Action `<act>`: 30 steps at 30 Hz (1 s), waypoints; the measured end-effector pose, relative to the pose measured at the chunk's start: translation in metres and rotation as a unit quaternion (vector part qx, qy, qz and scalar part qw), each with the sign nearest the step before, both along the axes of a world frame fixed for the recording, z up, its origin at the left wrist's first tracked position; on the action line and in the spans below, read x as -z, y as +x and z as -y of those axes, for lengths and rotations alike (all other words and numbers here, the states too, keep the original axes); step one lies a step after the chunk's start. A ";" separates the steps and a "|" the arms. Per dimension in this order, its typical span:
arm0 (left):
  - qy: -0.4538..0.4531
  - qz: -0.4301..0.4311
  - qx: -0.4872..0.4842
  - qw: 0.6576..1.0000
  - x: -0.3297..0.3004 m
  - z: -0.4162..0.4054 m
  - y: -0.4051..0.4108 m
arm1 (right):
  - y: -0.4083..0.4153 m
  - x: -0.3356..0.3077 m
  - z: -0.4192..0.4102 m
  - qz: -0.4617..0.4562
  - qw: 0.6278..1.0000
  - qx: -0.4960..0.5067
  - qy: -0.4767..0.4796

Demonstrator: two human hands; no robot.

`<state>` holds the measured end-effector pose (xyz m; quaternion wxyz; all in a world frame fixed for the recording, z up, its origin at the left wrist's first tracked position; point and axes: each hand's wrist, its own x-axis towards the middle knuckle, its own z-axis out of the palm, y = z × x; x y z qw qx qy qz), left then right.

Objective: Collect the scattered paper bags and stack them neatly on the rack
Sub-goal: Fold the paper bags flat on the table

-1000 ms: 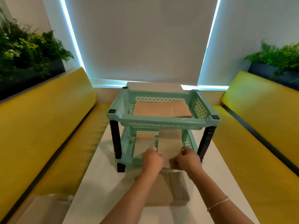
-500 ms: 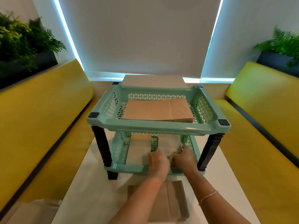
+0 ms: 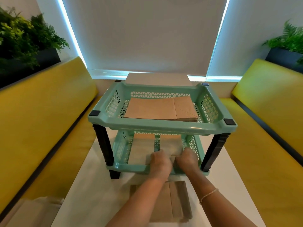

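Observation:
A mint-green two-tier rack (image 3: 105,118) with black legs stands on the white table (image 3: 91,190). Its top tray holds a flat stack of brown paper bags (image 3: 157,108). In the lower tray, my left hand (image 3: 159,163) and my right hand (image 3: 186,158) both grip the near edge of a brown paper bag (image 3: 170,144) lying on the tray's right side. Another bag (image 3: 141,148) lies beside it on the left. One more paper bag (image 3: 173,200) lies flat on the table under my forearms.
Yellow cushioned benches (image 3: 41,115) run along both sides of the table. Planters with green ferns (image 3: 24,38) sit behind each bench. A light cloth or bag (image 3: 37,212) rests on the left bench near the bottom edge.
Both hands have pushed the bag farther into the lower tray. The view has moved closer to the rack.

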<state>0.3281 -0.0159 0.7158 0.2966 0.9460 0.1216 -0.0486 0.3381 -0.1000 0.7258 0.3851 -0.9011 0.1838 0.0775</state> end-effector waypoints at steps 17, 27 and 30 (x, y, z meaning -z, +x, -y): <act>0.055 -0.064 0.065 0.994 0.017 -0.072 -0.117 | -0.131 0.024 0.007 0.004 0.995 -0.032 -0.090; 0.092 -0.065 0.070 0.991 0.038 -0.066 -0.135 | -0.151 0.029 -0.006 0.039 0.988 -0.035 -0.145; 0.098 -0.054 0.070 0.991 0.039 -0.065 -0.136 | -0.156 0.028 -0.010 0.071 0.979 -0.046 -0.183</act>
